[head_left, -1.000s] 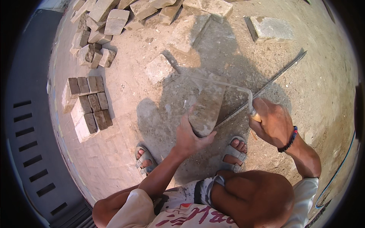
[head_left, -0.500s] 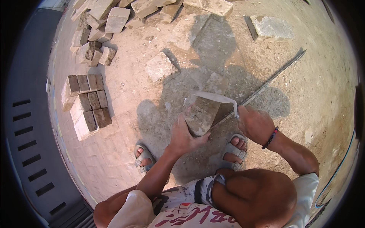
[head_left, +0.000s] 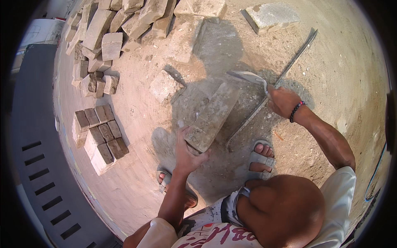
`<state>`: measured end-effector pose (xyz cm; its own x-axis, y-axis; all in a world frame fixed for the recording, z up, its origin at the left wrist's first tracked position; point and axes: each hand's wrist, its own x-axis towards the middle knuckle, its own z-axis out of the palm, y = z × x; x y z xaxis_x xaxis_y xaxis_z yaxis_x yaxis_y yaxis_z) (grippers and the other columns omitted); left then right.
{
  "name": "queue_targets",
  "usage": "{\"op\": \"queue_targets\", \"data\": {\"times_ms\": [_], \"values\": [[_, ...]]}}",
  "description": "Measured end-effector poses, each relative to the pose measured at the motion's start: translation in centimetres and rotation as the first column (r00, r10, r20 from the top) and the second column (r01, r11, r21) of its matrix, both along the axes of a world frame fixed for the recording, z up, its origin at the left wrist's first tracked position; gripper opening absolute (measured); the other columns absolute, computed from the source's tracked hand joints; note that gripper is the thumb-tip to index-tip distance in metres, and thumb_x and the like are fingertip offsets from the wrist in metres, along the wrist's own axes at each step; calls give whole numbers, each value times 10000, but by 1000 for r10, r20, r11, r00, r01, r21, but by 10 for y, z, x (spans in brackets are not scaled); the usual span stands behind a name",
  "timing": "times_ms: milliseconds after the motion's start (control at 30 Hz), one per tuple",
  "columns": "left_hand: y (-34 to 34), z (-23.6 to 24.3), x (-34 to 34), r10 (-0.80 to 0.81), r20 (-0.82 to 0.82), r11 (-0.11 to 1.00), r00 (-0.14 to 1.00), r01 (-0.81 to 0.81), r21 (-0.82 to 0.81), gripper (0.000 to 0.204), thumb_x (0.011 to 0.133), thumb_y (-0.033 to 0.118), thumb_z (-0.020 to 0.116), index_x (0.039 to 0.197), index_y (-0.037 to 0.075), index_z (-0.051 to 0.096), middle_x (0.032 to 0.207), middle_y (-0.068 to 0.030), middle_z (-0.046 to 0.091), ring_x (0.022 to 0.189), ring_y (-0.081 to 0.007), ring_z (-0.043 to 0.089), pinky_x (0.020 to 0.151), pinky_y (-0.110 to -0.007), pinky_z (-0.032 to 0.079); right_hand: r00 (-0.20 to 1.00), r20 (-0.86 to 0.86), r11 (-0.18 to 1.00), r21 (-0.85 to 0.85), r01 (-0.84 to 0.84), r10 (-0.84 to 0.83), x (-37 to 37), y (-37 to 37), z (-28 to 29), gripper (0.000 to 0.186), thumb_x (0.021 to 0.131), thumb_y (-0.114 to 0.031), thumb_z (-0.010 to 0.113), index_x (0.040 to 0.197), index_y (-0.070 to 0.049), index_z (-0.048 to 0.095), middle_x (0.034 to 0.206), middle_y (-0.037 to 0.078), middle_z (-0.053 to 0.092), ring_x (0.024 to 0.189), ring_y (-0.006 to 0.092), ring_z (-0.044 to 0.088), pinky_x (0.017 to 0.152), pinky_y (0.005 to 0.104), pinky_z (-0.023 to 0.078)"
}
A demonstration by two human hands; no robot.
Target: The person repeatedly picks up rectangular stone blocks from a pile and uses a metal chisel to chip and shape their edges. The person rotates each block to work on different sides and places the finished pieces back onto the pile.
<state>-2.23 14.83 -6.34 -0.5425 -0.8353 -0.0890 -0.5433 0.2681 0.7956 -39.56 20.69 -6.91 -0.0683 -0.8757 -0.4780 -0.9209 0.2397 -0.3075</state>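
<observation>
My left hand [head_left: 188,153] grips the near end of a long grey-brown brick [head_left: 213,118], thumb at one side and fingers at the other. The brick slants away from me over the shaded ground; whether its far end touches the ground I cannot tell. Out to the right, my right hand [head_left: 284,101] is closed round the handle of a trowel [head_left: 249,77], the handle itself mostly hidden in the fist. The thin metal blade points left, beyond the brick's far end and apart from it.
A long thin strip [head_left: 285,72] lies slantwise under my right hand. Beyond the brick are a broken block [head_left: 164,86] and a pale slab [head_left: 273,17]. Loose bricks [head_left: 111,46] are heaped at the far left, with a neat stack [head_left: 103,134] nearer. My sandalled foot [head_left: 261,159] stands close by.
The trowel blade has left the brick's top and swung away to the far right. In my left hand the brick has tipped lower, showing its long face. My view has also shifted.
</observation>
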Motion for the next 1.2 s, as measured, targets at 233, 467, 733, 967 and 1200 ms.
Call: {"op": "queue_targets", "data": {"times_ms": [233, 467, 733, 967, 1200], "values": [[-20, -27, 61, 105, 210, 943, 972, -165, 290, 868, 604, 65, 867, 1336, -17, 410, 1308, -196, 485, 1214, -287, 515, 1005, -396, 445, 750, 638, 858, -274, 434, -175, 42, 22, 35, 371, 929, -249, 587, 1153, 33, 499, 899, 290, 649, 881, 470, 640, 803, 525, 494], [-30, 3, 29, -115, 345, 985, 931, 63, 158, 1241, 617, 264, 927, 1561, 28, 158, 1550, -247, 282, 1439, -360, 301, 1161, -456, 296, 677, 675, 929, 36, 368, -294, 107, 52, -2, 399, 910, -261, 594, 1166, 33, 509, 853, 291, 650, 832, 473, 643, 769, 533, 501], [-19, 8, -33, -134, 527, 980, 839, 192, -56, 1125, 725, 345, 856, 1548, 6, 168, 1508, -290, 291, 1403, -452, 285, 1150, -515, 274, 631, 698, 823, -104, 558, -339, 84, 29, 18, 382, 915, -262, 587, 1148, 28, 500, 831, 303, 638, 822, 481, 638, 763, 552, 497], [-4, -29, -50, 66, 684, 901, 726, 250, -353, 1028, 782, 321, 800, 1522, -46, 189, 1447, -291, 350, 1278, -458, 379, 1067, -556, 278, 798, 566, 959, -43, 281, -208, 74, 30, -46, 390, 919, -259, 588, 1136, 42, 467, 846, 302, 642, 800, 487, 640, 707, 545, 505], [1, -33, -58, 75, 719, 907, 691, 253, -338, 1005, 807, 324, 774, 1525, -52, 180, 1445, -306, 344, 1283, -465, 362, 1065, -560, 263, 725, 624, 948, 85, 307, -291, 105, 51, -42, 373, 894, -244, 608, 1100, 30, 463, 832, 288, 654, 824, 480, 644, 750, 552, 503]]}}
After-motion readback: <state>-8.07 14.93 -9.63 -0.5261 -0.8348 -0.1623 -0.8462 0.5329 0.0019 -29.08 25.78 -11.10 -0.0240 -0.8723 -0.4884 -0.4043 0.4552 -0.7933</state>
